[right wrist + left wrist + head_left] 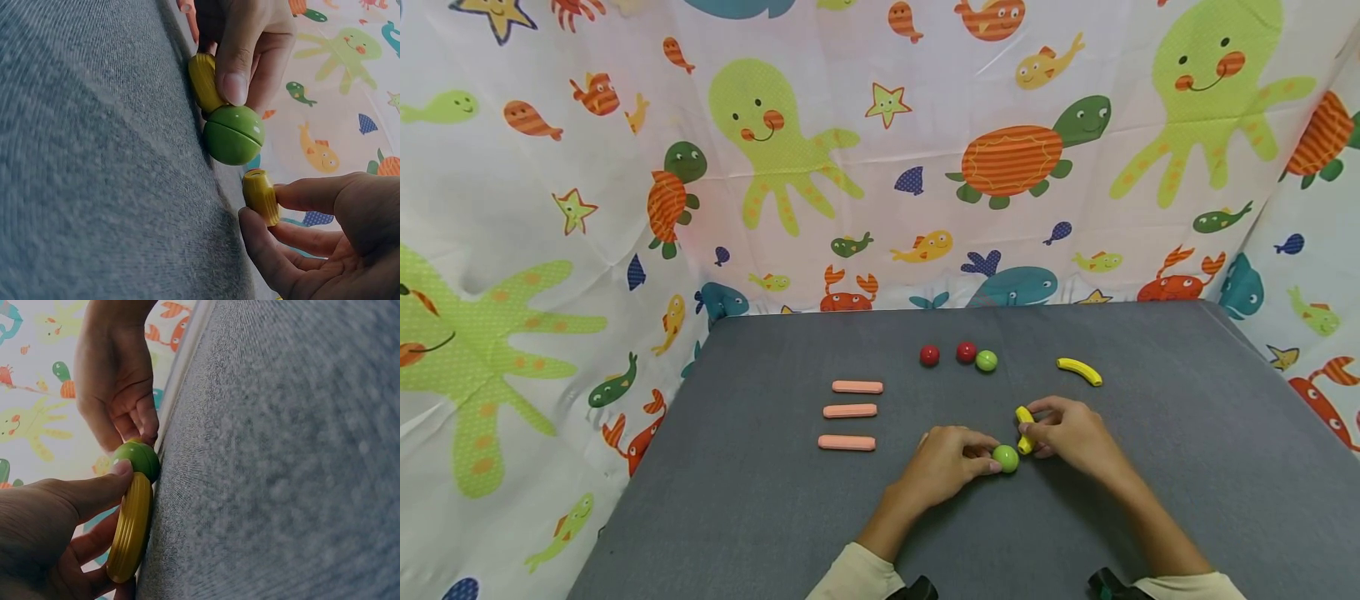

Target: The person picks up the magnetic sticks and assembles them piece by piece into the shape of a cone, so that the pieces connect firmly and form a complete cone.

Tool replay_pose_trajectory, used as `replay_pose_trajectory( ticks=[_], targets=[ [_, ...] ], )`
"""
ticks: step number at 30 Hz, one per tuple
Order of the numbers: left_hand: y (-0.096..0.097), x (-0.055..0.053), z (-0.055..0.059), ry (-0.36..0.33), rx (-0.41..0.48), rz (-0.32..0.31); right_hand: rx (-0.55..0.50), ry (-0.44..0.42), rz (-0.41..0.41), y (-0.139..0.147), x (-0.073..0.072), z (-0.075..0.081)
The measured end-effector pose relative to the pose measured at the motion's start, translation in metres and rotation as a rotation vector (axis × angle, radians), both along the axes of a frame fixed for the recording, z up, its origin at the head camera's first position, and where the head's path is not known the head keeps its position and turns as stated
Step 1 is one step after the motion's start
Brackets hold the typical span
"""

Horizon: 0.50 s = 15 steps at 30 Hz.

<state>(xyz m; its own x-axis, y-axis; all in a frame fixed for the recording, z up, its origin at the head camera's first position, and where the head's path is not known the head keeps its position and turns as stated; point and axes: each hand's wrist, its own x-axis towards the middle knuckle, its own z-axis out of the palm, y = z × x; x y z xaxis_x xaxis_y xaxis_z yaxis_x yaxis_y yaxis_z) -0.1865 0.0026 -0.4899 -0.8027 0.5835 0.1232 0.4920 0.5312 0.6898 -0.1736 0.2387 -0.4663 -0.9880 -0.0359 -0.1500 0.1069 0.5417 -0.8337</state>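
Note:
My left hand (949, 461) pinches a green ball (1005, 458) with a groove round its middle, low over the grey table. Close by the same thumb lies a yellow, ridged curved piece (131, 531), like a toy banana; the head view hides it behind the left hand. How firmly the fingers hold that piece, I cannot tell. To the right of the ball, my right hand (1070, 435) pinches a second toy banana (1025, 430) between thumb and fingers. In the right wrist view, this banana (261, 197) stands apart from the ball (234, 135).
Three pink sausage-shaped sticks, the middle one (850, 411) among them, lie in a column at left on the grey table (760, 517). Farther back are two red balls (929, 356) and another green ball (987, 361). A third toy banana (1079, 372) lies at right. A patterned curtain (880, 192) hangs behind.

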Motion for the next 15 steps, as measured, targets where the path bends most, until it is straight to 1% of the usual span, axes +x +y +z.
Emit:
replay_pose_trajectory(
  ticks=[7, 15],
  targets=[
    [-0.0006, -0.0006, -0.0002, -0.012, -0.006, 0.000, -0.015, -0.004, 0.005, -0.0023, 0.0009, -0.0010],
    [-0.0007, -0.0006, -0.0005, -0.005, -0.003, -0.003, -0.046, -0.008, 0.000, -0.0055, 0.0021, -0.0014]
  ],
)
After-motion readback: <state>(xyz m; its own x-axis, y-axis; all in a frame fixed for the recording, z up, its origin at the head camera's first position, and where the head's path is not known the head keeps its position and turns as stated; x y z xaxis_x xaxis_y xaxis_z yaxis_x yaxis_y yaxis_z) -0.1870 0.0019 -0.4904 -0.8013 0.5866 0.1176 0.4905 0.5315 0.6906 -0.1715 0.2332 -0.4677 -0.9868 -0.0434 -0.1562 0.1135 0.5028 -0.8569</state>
